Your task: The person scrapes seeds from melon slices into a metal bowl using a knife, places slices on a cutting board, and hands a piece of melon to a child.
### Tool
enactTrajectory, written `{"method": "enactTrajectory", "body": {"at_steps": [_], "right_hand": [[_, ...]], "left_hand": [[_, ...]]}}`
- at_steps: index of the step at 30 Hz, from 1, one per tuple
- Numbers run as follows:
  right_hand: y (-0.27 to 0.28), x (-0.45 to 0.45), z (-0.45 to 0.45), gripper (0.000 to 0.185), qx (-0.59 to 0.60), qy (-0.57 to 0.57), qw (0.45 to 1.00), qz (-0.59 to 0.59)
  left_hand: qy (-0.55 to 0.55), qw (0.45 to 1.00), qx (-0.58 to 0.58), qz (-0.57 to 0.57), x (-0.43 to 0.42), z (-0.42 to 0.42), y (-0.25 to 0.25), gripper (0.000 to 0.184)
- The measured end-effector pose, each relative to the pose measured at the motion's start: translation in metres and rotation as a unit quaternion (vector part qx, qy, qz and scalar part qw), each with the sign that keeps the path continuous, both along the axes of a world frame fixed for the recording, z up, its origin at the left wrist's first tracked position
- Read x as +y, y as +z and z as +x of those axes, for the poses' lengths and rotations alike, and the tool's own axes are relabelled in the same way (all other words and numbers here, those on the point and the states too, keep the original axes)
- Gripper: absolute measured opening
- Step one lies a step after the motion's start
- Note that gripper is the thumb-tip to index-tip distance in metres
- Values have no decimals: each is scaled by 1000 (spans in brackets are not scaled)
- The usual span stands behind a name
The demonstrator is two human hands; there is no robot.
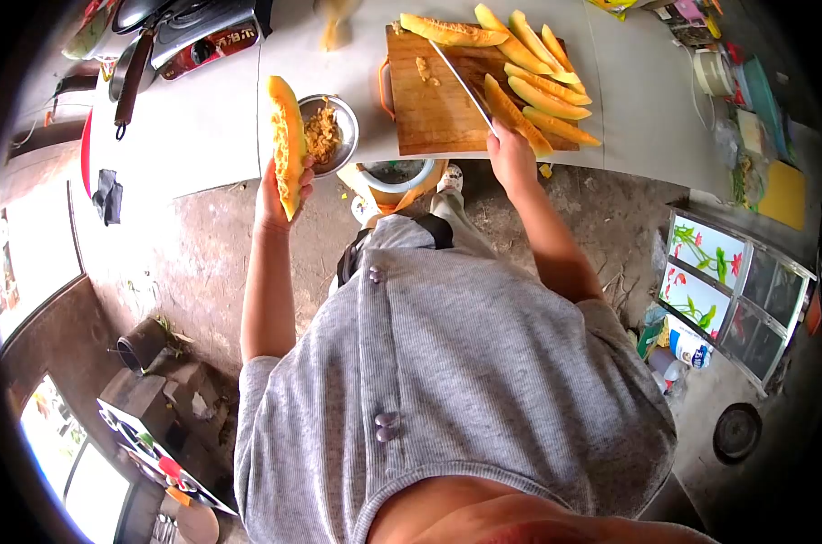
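Note:
My left hand (275,198) is closed around the lower end of a long melon wedge (288,136), its orange, seedy flesh showing. Just right of that wedge a metal bowl (348,136) holds scooped-out melon seeds and pulp (321,136). My right hand (512,154) grips a knife (464,82) at its handle, the blade pointing up and left across the wooden cutting board (420,122). Several cut melon wedges (549,95) lie on the board's right side and top edge. A few scraps of pulp (424,70) sit on the bare wood.
A gas stove (213,45) and a pan with a dark handle (135,82) stand at the upper left of the white table (203,127). Below the table edge is a bucket (395,177). A glass-fronted cabinet (733,286) stands at the right.

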State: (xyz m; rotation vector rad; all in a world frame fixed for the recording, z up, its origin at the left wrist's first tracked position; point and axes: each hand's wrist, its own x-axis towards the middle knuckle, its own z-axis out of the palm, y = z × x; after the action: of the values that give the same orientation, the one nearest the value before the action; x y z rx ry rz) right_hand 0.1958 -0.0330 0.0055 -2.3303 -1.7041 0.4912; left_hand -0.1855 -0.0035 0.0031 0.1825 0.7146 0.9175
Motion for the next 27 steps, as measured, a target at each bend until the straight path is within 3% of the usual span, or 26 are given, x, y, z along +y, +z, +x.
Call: {"method": "enactTrajectory", "body": {"at_steps": [1,5,9,11,14,17,19,23,27], "right_hand": [[-4,-5,8,29,20,35,999,34],[2,-14,21,26,50,98,989,95],[12,11,9,26,31,42,997,52],[-3,19,13,27,37,52,994,85],[-3,19,14,27,-10,85,996,32],[-7,-4,23,28,12,132,990,48],[-7,-12,26,29,41,160,979,120],[5,-1,10,29,5,83,996,14],[-1,-13,7,27,37,136,985,103]], "left_hand": [[2,997,-81,16,-1,-2,-3,39],[12,988,-150,39,-5,0,-15,38],[25,986,-154,54,-7,5,-15,38],[25,986,-161,43,-9,6,-17,38],[26,989,-137,51,-8,6,-18,38],[42,988,-140,51,-9,7,-17,31],[40,989,-135,45,-10,3,-26,34],[26,990,-135,29,-9,5,-34,38],[54,982,-180,-31,-11,14,-43,42]]}}
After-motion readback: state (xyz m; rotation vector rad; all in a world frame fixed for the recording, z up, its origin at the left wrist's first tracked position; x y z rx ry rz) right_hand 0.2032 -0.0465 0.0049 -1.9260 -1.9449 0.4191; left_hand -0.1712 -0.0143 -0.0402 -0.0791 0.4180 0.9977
